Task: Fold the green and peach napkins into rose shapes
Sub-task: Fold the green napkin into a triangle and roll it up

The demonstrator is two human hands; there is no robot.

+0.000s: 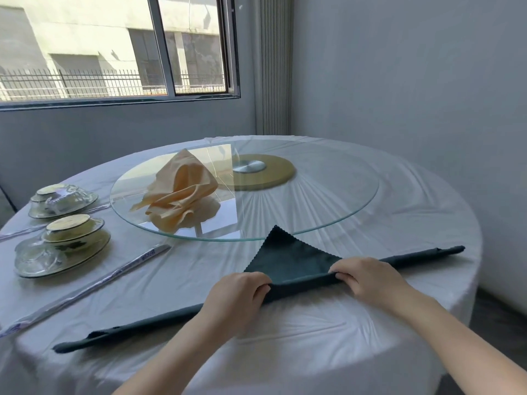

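The green napkin (296, 266) lies across the lower middle of the frame on the white-clothed surface (285, 323). Its long edge is rolled into a thin band running from lower left to the right edge of the cloth. One flat triangular tip points up toward the glass turntable (313, 201).

The left hand (239, 292) and right hand (368, 276) both grip the roll near its middle, fingers curled over the top. They sit a little apart, one at each foot of the triangle.

The step in hand looks like rolling the band toward the tip. To do it well, I judge both hands should turn together and evenly, so the roll keeps one thickness. The far ends lie unheld and may loosen, so sliding the hands outward now and then would probably tighten them.

The green cloth is dark, matte and dense-looking, with a zigzag cut edge on the triangle. It likely drapes softly rather than holding a crisp crease.

The peach napkin (179, 192) sits on the turntable, left of centre, gathered into loose ruffled folds under a pointed peak, apparently already shaped. The turntable is clear glass with a smooth round rim. The white cloth beneath is wrinkled in radiating pleats. At the left edge are stacked glossy bowls (62, 243) and long wrapped chopsticks (94, 286).
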